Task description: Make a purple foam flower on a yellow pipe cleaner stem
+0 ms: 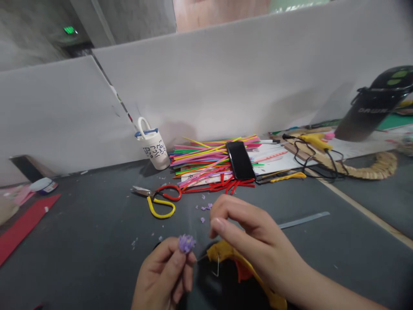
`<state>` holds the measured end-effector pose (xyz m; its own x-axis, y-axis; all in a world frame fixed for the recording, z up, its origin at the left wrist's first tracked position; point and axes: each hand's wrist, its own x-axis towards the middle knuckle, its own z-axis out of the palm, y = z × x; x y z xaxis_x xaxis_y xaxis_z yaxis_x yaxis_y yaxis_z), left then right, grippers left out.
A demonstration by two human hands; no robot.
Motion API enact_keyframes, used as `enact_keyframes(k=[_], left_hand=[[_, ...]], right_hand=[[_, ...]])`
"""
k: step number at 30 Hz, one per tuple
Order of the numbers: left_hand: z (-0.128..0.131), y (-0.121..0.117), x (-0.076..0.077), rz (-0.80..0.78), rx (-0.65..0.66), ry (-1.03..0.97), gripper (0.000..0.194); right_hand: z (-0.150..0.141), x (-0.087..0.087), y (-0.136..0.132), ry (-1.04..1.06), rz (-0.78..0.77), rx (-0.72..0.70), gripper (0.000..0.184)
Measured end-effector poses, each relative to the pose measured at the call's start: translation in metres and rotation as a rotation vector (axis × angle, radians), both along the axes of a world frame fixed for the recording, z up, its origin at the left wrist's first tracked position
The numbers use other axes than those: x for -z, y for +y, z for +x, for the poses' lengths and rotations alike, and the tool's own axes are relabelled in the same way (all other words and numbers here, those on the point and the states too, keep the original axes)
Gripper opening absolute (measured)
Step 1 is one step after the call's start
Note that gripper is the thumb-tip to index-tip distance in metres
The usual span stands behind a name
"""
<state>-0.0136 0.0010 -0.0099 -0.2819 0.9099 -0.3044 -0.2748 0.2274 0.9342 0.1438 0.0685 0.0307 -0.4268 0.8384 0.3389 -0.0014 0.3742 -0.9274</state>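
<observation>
A small frilly purple flower (186,243) is pinched between the thumb and fingers of my left hand (167,271), at the lower middle of the head view. My right hand (247,230) hangs just right of it, its fingers bent in and thumb against them; anything between the fingertips is hidden. Below the right hand lies what looks like a yellow glue gun (222,250) with a bent wire stand and an orange-red trigger. Its thin tip points toward my left hand. Purple scraps (206,207) lie on the dark table beyond.
Scissors (164,193) with red and yellow handles lie open. Behind are a white cup (156,148), colourful pipe cleaners (200,157), a phone (240,160), another yellow glue gun (314,141) and a black tumbler (371,105). A clear strip (305,220) lies right, red sheet (26,226) left.
</observation>
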Motion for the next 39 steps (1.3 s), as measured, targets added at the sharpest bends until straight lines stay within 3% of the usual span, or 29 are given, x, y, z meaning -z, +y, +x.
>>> enact_keyframes(k=[2, 5, 12, 16, 21, 26, 28, 31, 35, 39], left_hand=[[-0.002, 0.002, 0.002, -0.038, 0.047, -0.101, 0.040], [-0.002, 0.004, 0.005, -0.063, 0.100, -0.189, 0.041], [0.001, 0.004, 0.008, -0.106, 0.122, -0.223, 0.040], [0.004, 0.004, 0.004, -0.034, 0.054, -0.166, 0.036], [0.006, 0.007, 0.001, 0.185, -0.002, -0.111, 0.021], [0.000, 0.012, 0.002, 0.280, 0.005, -0.057, 0.016], [-0.002, 0.014, 0.002, 0.284, 0.024, -0.040, 0.017], [-0.007, 0.018, 0.003, 0.216, -0.002, -0.100, 0.017], [-0.014, 0.024, 0.006, 0.075, -0.026, -0.307, 0.020], [-0.018, 0.025, 0.009, 0.046, 0.005, -0.376, 0.016]], right_hand=[[-0.001, 0.004, 0.001, -0.043, -0.086, -0.016, 0.010], [-0.008, 0.010, -0.001, -0.116, -0.163, -0.080, 0.024], [-0.015, 0.014, -0.005, -0.143, -0.047, -0.096, 0.020], [-0.014, 0.013, -0.006, -0.156, -0.003, -0.077, 0.018], [-0.013, 0.013, -0.009, -0.181, 0.163, -0.046, 0.015], [-0.004, 0.005, -0.004, -0.222, 0.253, 0.004, 0.025], [0.004, 0.000, 0.001, -0.339, 0.235, 0.026, 0.009], [0.016, -0.001, 0.006, -0.762, 0.257, -0.003, 0.030], [0.025, 0.023, 0.000, -1.297, 0.172, 0.018, 0.029], [0.030, 0.046, -0.008, -1.323, 0.122, 0.097, 0.022]])
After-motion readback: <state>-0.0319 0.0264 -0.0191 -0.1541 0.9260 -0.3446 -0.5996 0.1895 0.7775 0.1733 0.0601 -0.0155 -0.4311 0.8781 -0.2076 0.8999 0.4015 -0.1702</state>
